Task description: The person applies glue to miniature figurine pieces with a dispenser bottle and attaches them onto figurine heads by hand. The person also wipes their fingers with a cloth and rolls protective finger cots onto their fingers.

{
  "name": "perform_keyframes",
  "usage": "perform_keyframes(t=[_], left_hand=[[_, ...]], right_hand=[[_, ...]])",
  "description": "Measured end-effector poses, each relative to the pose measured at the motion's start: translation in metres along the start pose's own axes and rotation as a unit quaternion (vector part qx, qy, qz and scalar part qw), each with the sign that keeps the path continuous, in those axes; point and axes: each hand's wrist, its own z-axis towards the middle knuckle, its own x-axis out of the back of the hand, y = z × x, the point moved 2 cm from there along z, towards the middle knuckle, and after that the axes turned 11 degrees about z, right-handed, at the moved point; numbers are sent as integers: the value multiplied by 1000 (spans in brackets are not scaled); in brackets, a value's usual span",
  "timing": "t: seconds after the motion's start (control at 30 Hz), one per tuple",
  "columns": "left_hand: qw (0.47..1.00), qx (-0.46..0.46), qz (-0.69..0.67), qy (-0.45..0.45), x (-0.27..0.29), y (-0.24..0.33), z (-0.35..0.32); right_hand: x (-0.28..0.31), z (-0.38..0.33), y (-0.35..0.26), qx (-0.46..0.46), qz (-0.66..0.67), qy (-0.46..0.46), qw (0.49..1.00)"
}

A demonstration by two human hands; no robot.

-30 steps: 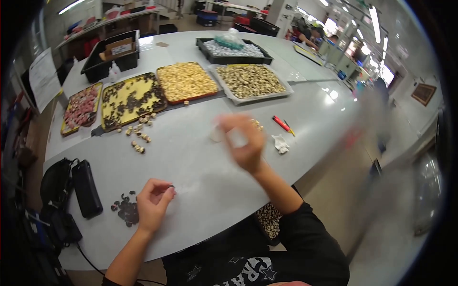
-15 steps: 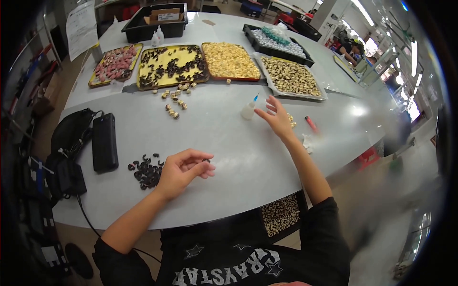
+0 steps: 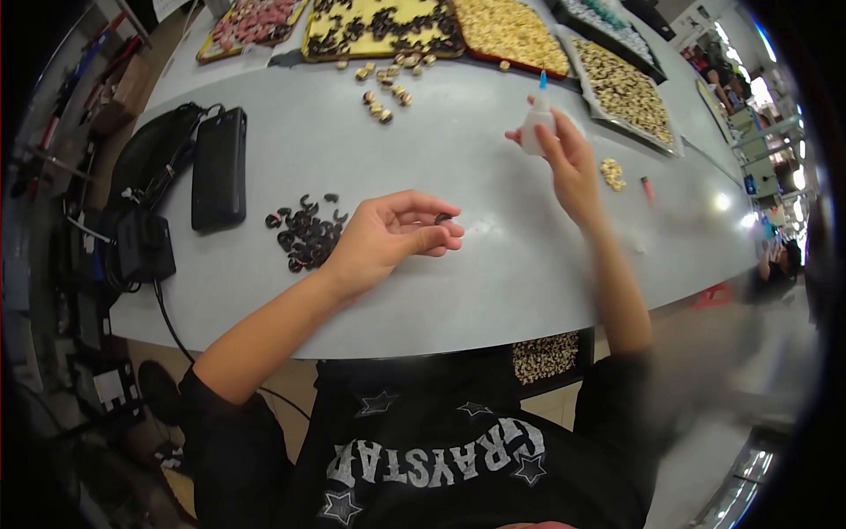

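Pinched between thumb and fingers of my left hand (image 3: 385,236) is a small black curved piece (image 3: 443,219). A pile of similar black curved pieces (image 3: 308,236) lies just left of that hand. My right hand (image 3: 568,159) is wrapped round a white squeeze bottle (image 3: 536,130) with a blue needle tip, held upright over the far right part of the grey table (image 3: 493,291). Close to its right lie a small heap of pale yellow pieces (image 3: 612,174) and a small red object (image 3: 648,189).
Along the back stand trays of pink pieces (image 3: 256,25), black pieces on yellow (image 3: 379,31), pale yellow pieces (image 3: 511,35) and dark-and-cream pieces (image 3: 621,88). Several striped pieces (image 3: 385,88) lie before them. A black power bank (image 3: 218,167) and cables sit at left. Below the edge is another tray (image 3: 546,361).
My right hand has closed round the squeeze bottle, which stood on the table before. My left hand still pinches the black piece. The whole view has tilted down.
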Motion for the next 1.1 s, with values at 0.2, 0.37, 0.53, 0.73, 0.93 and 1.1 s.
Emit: perform_keyframes(t=[0.2,0.37,0.53,0.73,0.93,1.1], left_hand=[[999,5,-42,-2,-2,-10,0],[996,-85,15,13,-5,-10,4],[994,-89,61,17,-6,-9,3],[990,-101,100,21,-9,-9,3],[991,-94,96,7,-8,-12,1],[989,-100,105,6,-9,-11,2]], right_hand=[[-26,-31,-34,-22,168,-71,983],[-19,-41,-14,-13,363,-59,930],[-29,-51,-24,-103,172,-24,979],[-29,-56,-29,-139,130,0,982],[-43,-58,-40,-203,86,50,974],[-40,-59,-32,-117,190,4,975]])
